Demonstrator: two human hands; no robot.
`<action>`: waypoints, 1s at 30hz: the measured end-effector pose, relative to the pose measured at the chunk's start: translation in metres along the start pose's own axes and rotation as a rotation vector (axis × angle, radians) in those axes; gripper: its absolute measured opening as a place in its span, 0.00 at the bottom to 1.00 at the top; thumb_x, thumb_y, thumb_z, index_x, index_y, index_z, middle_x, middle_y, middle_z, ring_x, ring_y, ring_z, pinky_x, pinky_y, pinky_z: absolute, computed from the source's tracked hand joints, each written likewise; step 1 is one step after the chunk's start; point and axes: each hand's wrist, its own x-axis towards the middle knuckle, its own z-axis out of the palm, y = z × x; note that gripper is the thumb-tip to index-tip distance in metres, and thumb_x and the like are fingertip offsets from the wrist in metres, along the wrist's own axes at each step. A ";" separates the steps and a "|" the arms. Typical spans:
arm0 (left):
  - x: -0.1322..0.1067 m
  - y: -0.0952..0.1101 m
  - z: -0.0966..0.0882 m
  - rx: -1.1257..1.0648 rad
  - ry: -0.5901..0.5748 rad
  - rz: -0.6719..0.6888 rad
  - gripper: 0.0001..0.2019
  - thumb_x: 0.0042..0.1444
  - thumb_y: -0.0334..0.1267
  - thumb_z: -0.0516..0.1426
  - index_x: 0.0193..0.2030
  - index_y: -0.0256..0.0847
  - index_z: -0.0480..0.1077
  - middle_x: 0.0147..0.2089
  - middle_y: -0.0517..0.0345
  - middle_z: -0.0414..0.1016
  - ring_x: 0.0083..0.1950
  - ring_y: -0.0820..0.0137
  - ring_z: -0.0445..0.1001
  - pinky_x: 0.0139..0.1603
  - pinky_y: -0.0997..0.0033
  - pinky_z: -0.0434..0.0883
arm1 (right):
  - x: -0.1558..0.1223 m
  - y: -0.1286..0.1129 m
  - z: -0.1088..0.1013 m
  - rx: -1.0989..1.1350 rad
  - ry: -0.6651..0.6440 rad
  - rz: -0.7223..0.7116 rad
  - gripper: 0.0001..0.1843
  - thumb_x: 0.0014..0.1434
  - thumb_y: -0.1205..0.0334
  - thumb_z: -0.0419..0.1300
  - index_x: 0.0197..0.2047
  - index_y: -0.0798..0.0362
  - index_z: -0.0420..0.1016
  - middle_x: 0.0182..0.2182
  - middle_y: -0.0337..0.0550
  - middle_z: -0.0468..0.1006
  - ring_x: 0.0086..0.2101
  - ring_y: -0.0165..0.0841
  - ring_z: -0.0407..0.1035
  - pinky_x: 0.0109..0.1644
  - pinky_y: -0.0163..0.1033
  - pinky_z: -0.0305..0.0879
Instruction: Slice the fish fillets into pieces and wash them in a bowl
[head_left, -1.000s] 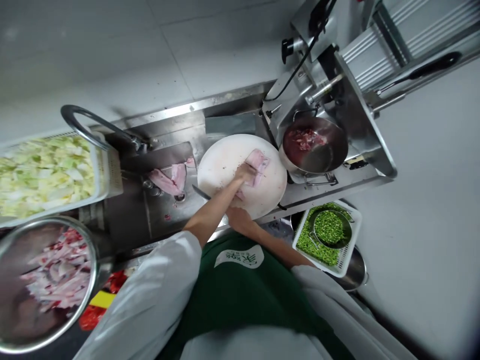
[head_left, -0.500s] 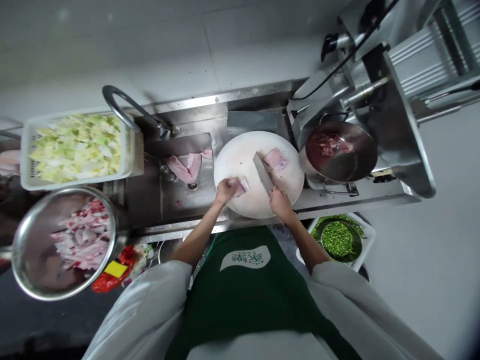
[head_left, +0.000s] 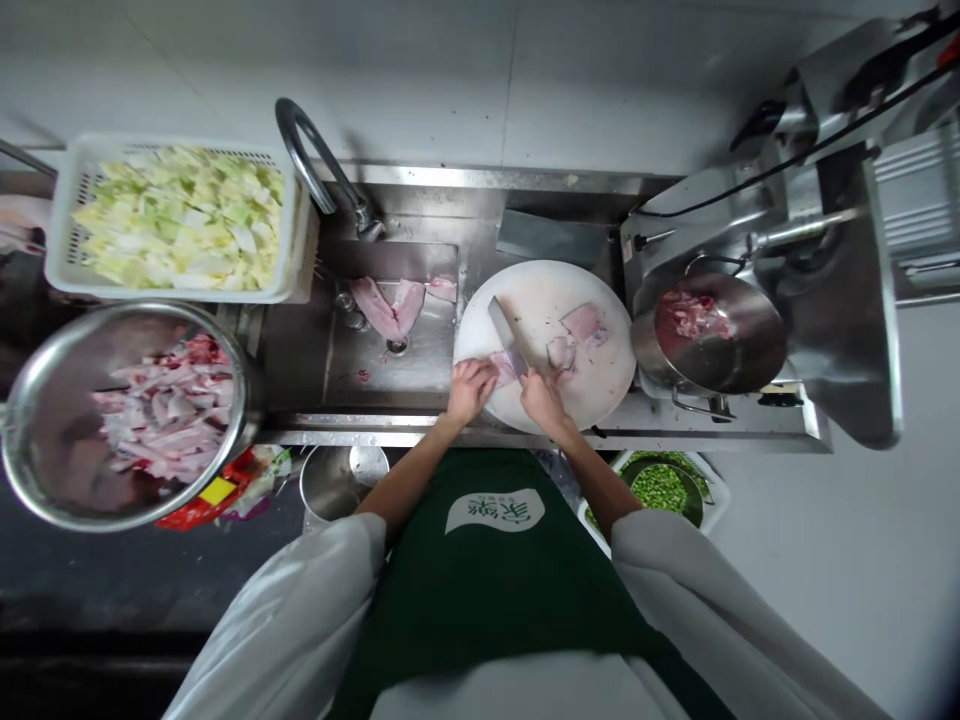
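Observation:
My right hand is closed round the handle of a cleaver, its blade pointing up and left over the round white chopping board. Under and beside the blade lies a piece of pale pink raw fish fillet. My left hand presses its bent fingers on this piece's left end, at the board's left edge, hiding part of it. Right of the blade, a smaller cut piece and a larger fillet piece lie on the board.
Fillets lie in the steel sink, beneath a curved tap. Left stand a basket of chopped cabbage and a large bowl of cut fish. A steel pot holding red meat stands right, near chopped greens.
The cleaver has moved left from beside the large fillet piece to the piece under my left hand. A smaller piece now lies right of the blade. The whole view has shifted.

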 end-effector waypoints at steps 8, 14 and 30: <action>-0.002 -0.007 0.012 0.006 -0.009 0.022 0.09 0.73 0.41 0.58 0.48 0.43 0.81 0.53 0.47 0.80 0.56 0.58 0.74 0.60 0.53 0.68 | -0.037 0.048 0.015 -0.036 -0.034 0.010 0.13 0.76 0.64 0.51 0.52 0.59 0.75 0.38 0.55 0.82 0.44 0.47 0.80 0.46 0.40 0.67; -0.015 -0.021 -0.004 0.055 0.232 -0.071 0.14 0.75 0.42 0.54 0.43 0.42 0.79 0.48 0.47 0.78 0.54 0.58 0.74 0.59 0.54 0.69 | -0.018 -0.004 0.002 -0.021 0.220 -0.008 0.20 0.79 0.61 0.45 0.57 0.63 0.74 0.39 0.59 0.84 0.42 0.46 0.79 0.43 0.41 0.67; -0.019 -0.029 -0.005 -0.054 0.275 -0.063 0.12 0.74 0.41 0.55 0.44 0.42 0.78 0.47 0.48 0.78 0.52 0.60 0.74 0.58 0.54 0.69 | -0.051 -0.006 0.014 -0.069 0.074 0.040 0.19 0.80 0.60 0.44 0.58 0.60 0.72 0.41 0.59 0.84 0.43 0.46 0.80 0.45 0.40 0.67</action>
